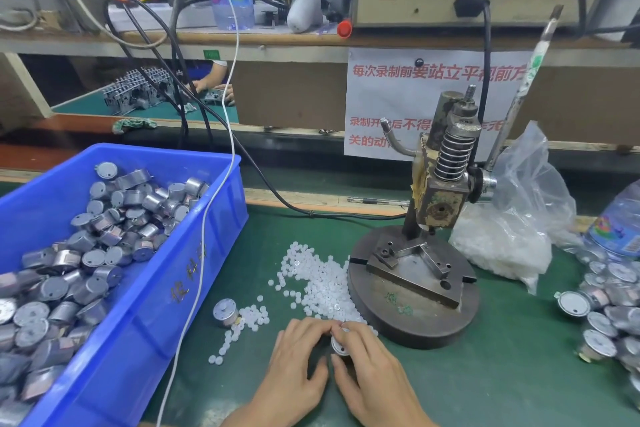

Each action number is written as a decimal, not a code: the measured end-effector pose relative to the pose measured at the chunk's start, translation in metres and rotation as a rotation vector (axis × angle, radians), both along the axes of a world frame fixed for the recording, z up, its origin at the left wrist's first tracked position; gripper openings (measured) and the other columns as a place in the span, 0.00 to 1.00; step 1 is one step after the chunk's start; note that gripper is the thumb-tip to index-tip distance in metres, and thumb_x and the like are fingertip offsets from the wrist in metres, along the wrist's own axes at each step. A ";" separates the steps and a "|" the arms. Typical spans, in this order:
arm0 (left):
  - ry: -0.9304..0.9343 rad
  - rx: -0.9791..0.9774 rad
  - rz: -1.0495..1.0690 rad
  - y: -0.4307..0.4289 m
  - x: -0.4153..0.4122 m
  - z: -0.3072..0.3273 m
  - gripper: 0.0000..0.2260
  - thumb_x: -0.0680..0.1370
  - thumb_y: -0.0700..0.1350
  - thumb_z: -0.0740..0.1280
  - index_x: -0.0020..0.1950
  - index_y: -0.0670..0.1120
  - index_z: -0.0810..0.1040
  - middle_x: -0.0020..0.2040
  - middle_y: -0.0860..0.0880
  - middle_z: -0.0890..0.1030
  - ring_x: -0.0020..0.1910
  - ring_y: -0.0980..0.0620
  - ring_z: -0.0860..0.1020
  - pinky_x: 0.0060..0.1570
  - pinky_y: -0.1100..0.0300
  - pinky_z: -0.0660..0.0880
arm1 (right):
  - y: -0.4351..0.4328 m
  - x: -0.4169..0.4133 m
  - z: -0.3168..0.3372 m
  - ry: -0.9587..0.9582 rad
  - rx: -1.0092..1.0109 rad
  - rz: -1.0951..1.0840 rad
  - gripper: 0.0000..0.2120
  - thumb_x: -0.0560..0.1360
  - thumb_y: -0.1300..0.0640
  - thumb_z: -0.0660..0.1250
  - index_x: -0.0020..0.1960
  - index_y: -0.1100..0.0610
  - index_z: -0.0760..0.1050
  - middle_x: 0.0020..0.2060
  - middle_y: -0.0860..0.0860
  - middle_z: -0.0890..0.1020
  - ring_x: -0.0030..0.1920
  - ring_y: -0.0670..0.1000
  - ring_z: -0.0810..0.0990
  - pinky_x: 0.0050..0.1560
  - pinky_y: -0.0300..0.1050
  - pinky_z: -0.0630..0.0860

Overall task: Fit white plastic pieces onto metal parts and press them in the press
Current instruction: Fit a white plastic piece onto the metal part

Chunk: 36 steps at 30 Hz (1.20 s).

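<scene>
Your two hands meet low in the middle, over the green surface. Your right hand grips a small round metal part with curled fingers. Your left hand has its fingertips pinched on the top of that same part. It is too small to tell if a white piece sits there.

Just past your hands lies a heap of white plastic pieces. The heap touches the round base of the press. The press stands to the right of the heap, and its long handle sticks up.

A lone metal piece stands left of your hands, beside some stray white pieces. On your left is a blue bin full of metal parts. Just right of the press lies a clear bag with more white pieces. At the far right is a pile of metal parts, near a water bottle.
</scene>
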<state>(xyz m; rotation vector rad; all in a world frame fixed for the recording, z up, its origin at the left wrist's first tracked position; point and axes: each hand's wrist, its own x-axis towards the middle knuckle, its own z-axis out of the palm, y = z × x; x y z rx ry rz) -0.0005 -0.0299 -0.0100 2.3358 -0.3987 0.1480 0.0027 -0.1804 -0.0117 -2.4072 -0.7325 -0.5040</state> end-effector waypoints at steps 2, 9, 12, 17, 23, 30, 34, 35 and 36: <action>-0.005 0.018 -0.002 0.000 0.001 0.000 0.22 0.70 0.44 0.61 0.58 0.66 0.64 0.53 0.68 0.71 0.55 0.65 0.66 0.56 0.65 0.63 | 0.000 0.000 0.000 0.004 0.001 0.004 0.28 0.60 0.59 0.79 0.55 0.52 0.71 0.48 0.49 0.81 0.42 0.46 0.81 0.36 0.32 0.74; -0.008 0.038 -0.003 -0.002 0.001 0.001 0.22 0.70 0.46 0.62 0.59 0.66 0.62 0.54 0.68 0.69 0.55 0.66 0.65 0.56 0.67 0.62 | -0.001 0.000 -0.002 0.008 0.025 -0.001 0.24 0.63 0.56 0.72 0.57 0.51 0.70 0.49 0.48 0.80 0.44 0.44 0.79 0.35 0.31 0.74; -0.012 0.036 -0.005 -0.001 0.000 0.001 0.22 0.70 0.46 0.62 0.61 0.63 0.65 0.53 0.68 0.69 0.55 0.67 0.64 0.56 0.68 0.62 | -0.001 0.001 -0.006 0.039 0.067 0.015 0.25 0.63 0.58 0.72 0.59 0.51 0.70 0.51 0.49 0.80 0.45 0.43 0.77 0.36 0.32 0.75; -0.107 -0.115 -0.028 -0.004 -0.002 0.007 0.23 0.71 0.41 0.67 0.64 0.56 0.70 0.59 0.59 0.72 0.58 0.65 0.69 0.60 0.66 0.67 | -0.003 0.002 -0.002 0.226 0.345 -0.036 0.14 0.71 0.58 0.70 0.57 0.51 0.76 0.45 0.40 0.79 0.36 0.37 0.72 0.40 0.28 0.71; -0.248 -0.268 -0.131 -0.029 0.013 0.033 0.16 0.72 0.40 0.72 0.59 0.47 0.80 0.57 0.57 0.79 0.57 0.59 0.76 0.58 0.64 0.71 | -0.017 0.010 0.031 0.735 0.977 -0.086 0.16 0.77 0.50 0.56 0.45 0.60 0.77 0.25 0.48 0.75 0.23 0.42 0.69 0.23 0.33 0.64; -0.065 -0.169 -0.185 -0.066 0.051 0.056 0.14 0.72 0.46 0.70 0.57 0.54 0.75 0.45 0.66 0.73 0.47 0.64 0.71 0.50 0.67 0.69 | -0.050 0.028 0.053 0.884 1.106 -0.238 0.14 0.81 0.48 0.51 0.55 0.56 0.70 0.25 0.52 0.73 0.20 0.46 0.65 0.21 0.34 0.56; -0.133 -0.096 -0.018 -0.086 0.086 0.050 0.16 0.73 0.49 0.71 0.59 0.48 0.76 0.52 0.56 0.75 0.53 0.57 0.69 0.56 0.61 0.65 | -0.071 0.028 0.063 0.720 1.106 -0.297 0.06 0.81 0.56 0.55 0.55 0.52 0.70 0.24 0.53 0.76 0.19 0.47 0.66 0.18 0.34 0.58; -0.157 -0.065 0.007 -0.092 0.093 0.049 0.16 0.72 0.50 0.71 0.58 0.48 0.77 0.53 0.54 0.76 0.54 0.55 0.68 0.56 0.62 0.62 | -0.077 0.029 0.065 0.684 1.098 -0.312 0.06 0.81 0.58 0.56 0.54 0.53 0.70 0.24 0.52 0.76 0.19 0.47 0.66 0.18 0.34 0.58; -0.183 -0.034 0.019 -0.098 0.098 0.048 0.16 0.71 0.52 0.71 0.57 0.49 0.77 0.53 0.54 0.75 0.55 0.54 0.67 0.54 0.63 0.60 | -0.082 0.030 0.068 0.654 1.083 -0.326 0.06 0.81 0.60 0.56 0.54 0.54 0.71 0.24 0.52 0.76 0.19 0.46 0.66 0.19 0.33 0.59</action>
